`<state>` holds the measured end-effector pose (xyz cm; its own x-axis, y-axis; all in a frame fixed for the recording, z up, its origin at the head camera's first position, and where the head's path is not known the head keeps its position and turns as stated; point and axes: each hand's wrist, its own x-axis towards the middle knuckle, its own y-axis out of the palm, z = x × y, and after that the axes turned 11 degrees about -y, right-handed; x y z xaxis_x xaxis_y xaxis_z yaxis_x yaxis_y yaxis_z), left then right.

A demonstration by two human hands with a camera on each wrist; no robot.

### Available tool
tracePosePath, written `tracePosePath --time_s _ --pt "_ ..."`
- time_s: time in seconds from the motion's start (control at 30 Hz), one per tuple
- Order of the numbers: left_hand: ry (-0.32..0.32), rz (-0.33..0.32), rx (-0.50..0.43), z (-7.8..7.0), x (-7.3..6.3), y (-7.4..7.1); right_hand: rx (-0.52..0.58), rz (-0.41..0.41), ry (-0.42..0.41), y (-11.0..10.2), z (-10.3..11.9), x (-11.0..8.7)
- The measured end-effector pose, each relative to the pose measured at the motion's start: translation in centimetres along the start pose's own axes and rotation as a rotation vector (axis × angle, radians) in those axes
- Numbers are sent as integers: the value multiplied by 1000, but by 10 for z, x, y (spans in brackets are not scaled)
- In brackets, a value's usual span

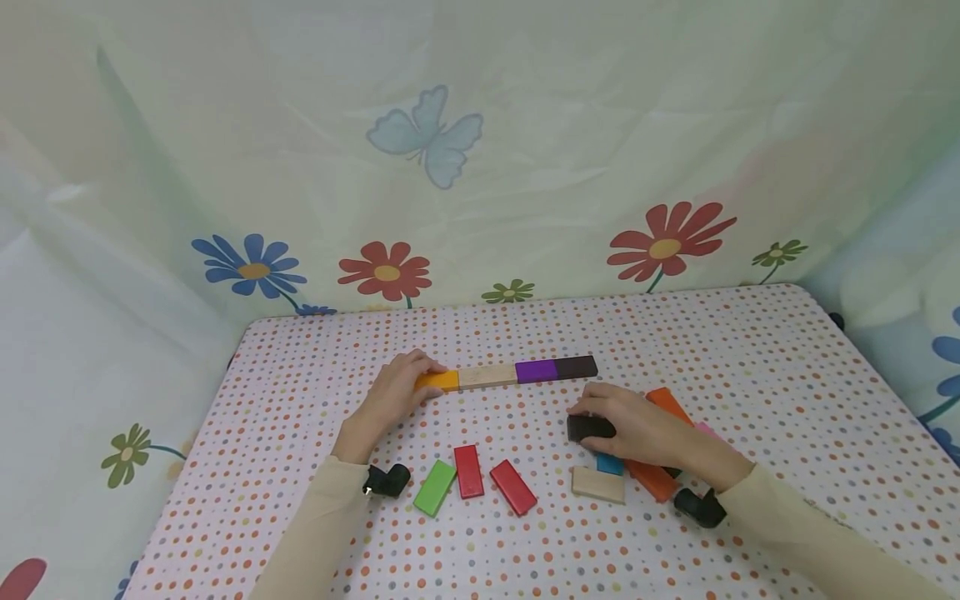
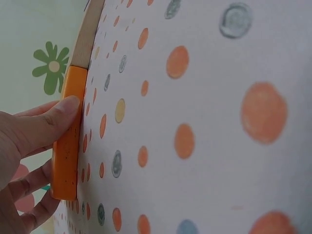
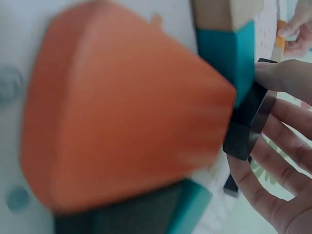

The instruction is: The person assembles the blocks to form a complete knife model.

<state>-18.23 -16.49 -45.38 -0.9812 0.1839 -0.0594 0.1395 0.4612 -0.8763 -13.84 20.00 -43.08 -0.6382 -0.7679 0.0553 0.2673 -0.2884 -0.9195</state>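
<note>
My left hand (image 1: 396, 385) pinches a yellow-orange block (image 2: 68, 141) at the left end of a straight row, thumb on the near side and fingers on the far side. To its right the row runs on with a plain wooden block (image 1: 487, 377), a purple block (image 1: 536, 371) and a black block (image 1: 576, 367), end to end. Nearer and to the right, my right hand (image 1: 630, 421) holds another black block (image 3: 248, 119) between thumb and fingers. Beside that block in the right wrist view is a blue block (image 3: 226, 58).
Under and around the right hand lie a wooden block (image 1: 597, 484), orange blocks (image 1: 651, 479) and a partly hidden pink block (image 1: 708, 431). A green block (image 1: 435, 487) and two red blocks (image 1: 468, 471) lie between the forearms. Behind the dotted table (image 1: 525, 550) hangs a flowered curtain (image 1: 525, 225).
</note>
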Motion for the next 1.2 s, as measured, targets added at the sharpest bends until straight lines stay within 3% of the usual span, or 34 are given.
tracePosePath --time_s 0.17,0.4,0.8,1.2 --pt "-3 -1 1 0 0 0 -8 -62 -24 -14 -9 1" --pt "-3 -7 7 0 1 0 -45 -121 10 -32 -35 0" --pt "5 -4 6 0 0 0 -68 -84 101 -42 -68 4" --pt "7 2 -12 0 -1 0 -61 -60 127 -38 -77 18"
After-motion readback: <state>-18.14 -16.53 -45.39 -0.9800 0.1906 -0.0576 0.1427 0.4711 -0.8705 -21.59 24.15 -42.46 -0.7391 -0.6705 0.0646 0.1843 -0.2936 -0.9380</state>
